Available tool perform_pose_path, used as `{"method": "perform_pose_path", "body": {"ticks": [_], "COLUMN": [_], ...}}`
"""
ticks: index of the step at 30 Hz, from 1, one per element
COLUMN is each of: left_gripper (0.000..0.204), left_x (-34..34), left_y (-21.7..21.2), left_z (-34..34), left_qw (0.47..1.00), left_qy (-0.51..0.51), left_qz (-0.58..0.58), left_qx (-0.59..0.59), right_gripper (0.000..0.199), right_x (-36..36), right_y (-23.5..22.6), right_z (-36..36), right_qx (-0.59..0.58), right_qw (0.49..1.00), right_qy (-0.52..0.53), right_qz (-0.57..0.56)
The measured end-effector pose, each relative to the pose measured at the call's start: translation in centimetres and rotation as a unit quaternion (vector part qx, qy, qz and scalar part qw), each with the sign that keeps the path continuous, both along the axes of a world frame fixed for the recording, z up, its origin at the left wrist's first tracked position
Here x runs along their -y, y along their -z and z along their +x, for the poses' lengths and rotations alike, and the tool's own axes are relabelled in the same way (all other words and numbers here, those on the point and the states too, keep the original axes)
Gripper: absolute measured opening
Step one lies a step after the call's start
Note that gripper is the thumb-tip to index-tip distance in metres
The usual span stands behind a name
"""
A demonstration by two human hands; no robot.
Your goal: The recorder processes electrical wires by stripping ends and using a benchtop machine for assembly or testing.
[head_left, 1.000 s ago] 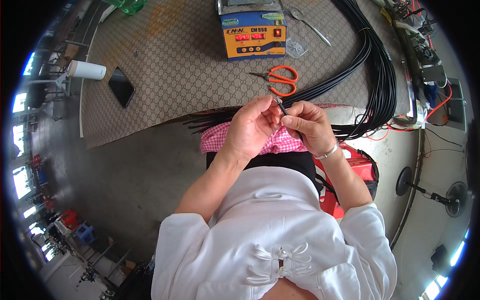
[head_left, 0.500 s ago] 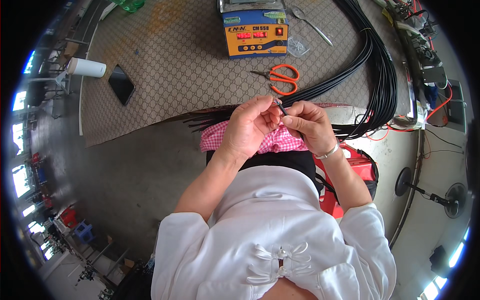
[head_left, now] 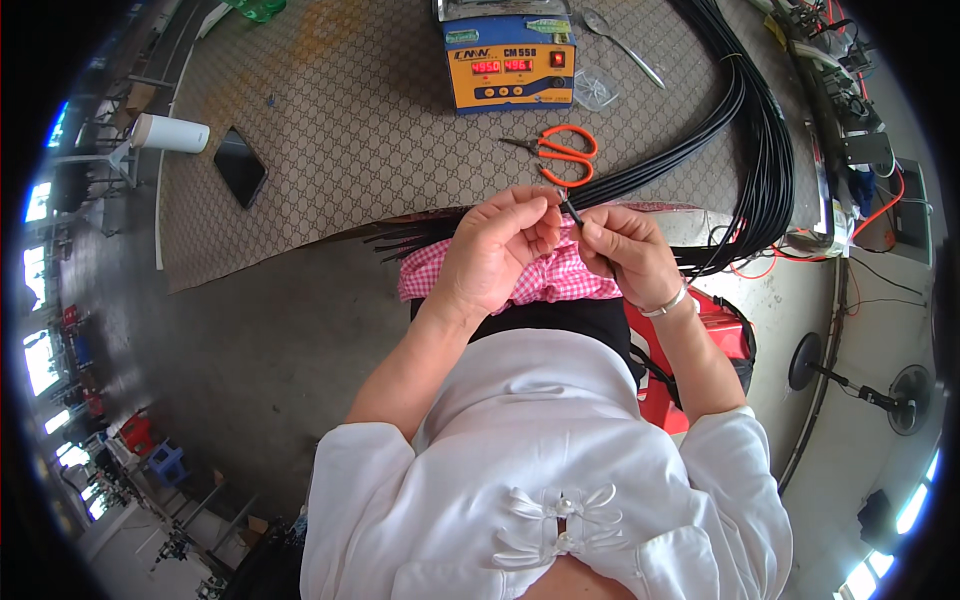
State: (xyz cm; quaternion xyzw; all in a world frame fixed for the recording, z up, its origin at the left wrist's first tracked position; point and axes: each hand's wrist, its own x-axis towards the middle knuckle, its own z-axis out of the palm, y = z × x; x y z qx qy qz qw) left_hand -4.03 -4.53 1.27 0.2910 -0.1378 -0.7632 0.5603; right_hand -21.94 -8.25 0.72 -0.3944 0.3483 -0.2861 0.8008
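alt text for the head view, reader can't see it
A right hand holds a black cable, with the left hand at its tip, near the edge of a patterned table. On it are orange-handled scissors, a blue-and-yellow box and bundled black cables.

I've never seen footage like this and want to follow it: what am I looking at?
There's no robot here, just a person's two bare hands. A wide fisheye camera on their head looks down, so straight edges bend.

The right hand holds a thin black cable; the left hand has its fingertips at the cable's end, though whether they grip it is unclear.

On the patterned table lie orange-handled scissors, a spoon, a dark phone and a bundle of black cables, near a blue-and-yellow box with red digits.
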Motion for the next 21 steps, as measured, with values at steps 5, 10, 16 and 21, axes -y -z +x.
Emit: {"method": "perform_pose_path", "body": {"ticks": [5,10,16,21], "left_gripper": [0.014,0.009,0.008,0.010], "left_x": [-0.1,-0.1,0.2,-0.4], "left_y": [-0.3,-0.1,0.9,0.3], "left_z": [-0.5,-0.6,-0.9,-0.7], "left_qw": [0.997,0.992,0.992,0.998], "left_qy": [-0.032,-0.061,-0.089,-0.059], "left_qz": [-0.021,-0.047,0.007,0.024], "left_qx": [0.068,0.095,-0.092,-0.007], "right_gripper": [0.019,0.020,0.022,0.022], "right_x": [0.1,0.1,0.2,0.5], "right_y": [0.1,0.0,0.1,0.3], "right_z": [0.0,0.0,0.0,-0.3], "right_qx": [0.049,0.072,0.105,0.114], "right_qw": [0.997,0.994,0.989,0.986], "right_qy": [-0.013,-0.039,-0.038,-0.045], "right_qz": [0.051,0.069,0.093,0.115]}}
